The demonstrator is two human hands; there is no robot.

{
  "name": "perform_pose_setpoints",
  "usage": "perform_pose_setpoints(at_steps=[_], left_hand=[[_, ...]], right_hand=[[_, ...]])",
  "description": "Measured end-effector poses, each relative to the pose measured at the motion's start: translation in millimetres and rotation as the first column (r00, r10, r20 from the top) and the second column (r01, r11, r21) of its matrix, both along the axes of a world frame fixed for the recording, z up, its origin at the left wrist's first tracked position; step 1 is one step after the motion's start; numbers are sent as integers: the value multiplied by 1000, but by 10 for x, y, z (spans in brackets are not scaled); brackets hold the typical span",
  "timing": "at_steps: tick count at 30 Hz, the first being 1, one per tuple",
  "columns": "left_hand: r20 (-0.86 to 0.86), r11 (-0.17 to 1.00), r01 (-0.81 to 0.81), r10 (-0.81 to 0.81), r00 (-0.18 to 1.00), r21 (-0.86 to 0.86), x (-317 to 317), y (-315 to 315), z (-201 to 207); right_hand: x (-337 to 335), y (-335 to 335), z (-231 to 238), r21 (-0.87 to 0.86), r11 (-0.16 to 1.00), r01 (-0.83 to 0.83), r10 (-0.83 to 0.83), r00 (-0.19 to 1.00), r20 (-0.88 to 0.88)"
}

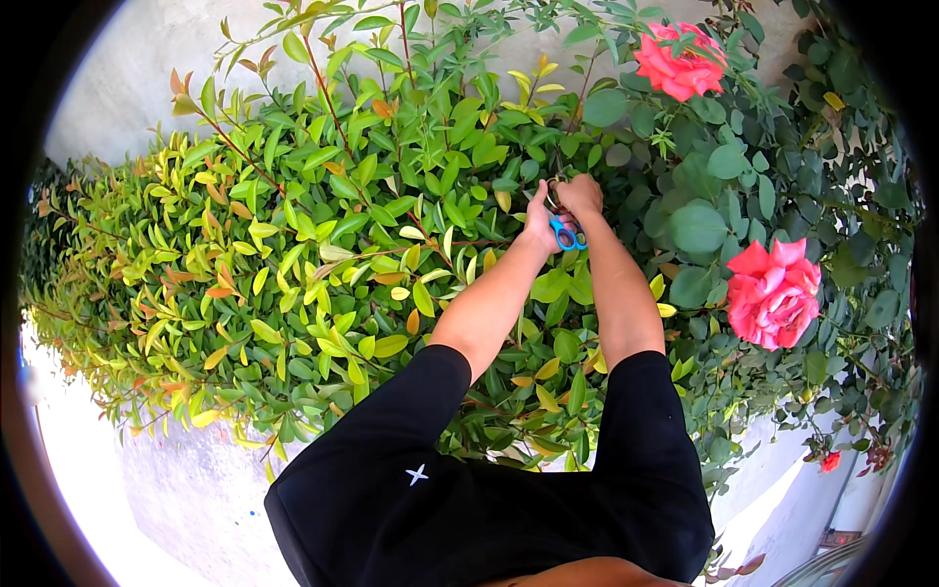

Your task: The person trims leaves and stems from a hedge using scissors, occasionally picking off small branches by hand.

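Observation:
Both arms reach into a leafy hedge (323, 225), and the hands meet close together at its upper middle. Scissors with blue handle loops (564, 235) hang between them, loops downward, against the fingers of my left hand (540, 223). That hand is closed around them, its thumb pointing up. My right hand (582, 196) is a fist just to the right, touching or nearly touching the left. A thin stem seems to rise above it, but what its fingers grip is hidden. The scissors' blades are mostly covered by the hands.
To the right stands a rose bush with darker leaves (698, 227), an upper pink-red rose (682, 62) and a lower one (775, 293). A small red bloom (830, 462) hangs lower right. Behind the hedge rises a pale wall (127, 98). Long reddish shoots (328, 88) stick up.

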State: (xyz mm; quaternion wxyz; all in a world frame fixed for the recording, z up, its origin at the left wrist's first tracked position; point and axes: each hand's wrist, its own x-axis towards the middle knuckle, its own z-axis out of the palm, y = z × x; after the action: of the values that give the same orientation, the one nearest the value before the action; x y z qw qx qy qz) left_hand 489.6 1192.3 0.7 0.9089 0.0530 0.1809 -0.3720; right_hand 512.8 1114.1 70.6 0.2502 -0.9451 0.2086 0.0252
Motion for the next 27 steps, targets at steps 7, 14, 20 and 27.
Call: perform_pose_setpoints(at_steps=[7, 14, 20, 27], left_hand=[[-16, 994, 0, 2, 1000, 107, 63, 26, 65], [227, 949, 8, -84, 970, 315, -226, 149, 541], [404, 827, -56, -214, 889, 560, -693, 615, 1033], [513, 654, -203, -324, 795, 728, -1364, 1759, 1463]], right_hand=[[80, -134, -83, -63, 998, -1, 6, 996, 85], [-103, -221, -81, 293, 956, -4, -57, 979, 197], [-556, 239, 441, 428, 885, -184, -43, 883, 468], [-958, 664, 722, 397, 765, -507, 324, 836, 443]])
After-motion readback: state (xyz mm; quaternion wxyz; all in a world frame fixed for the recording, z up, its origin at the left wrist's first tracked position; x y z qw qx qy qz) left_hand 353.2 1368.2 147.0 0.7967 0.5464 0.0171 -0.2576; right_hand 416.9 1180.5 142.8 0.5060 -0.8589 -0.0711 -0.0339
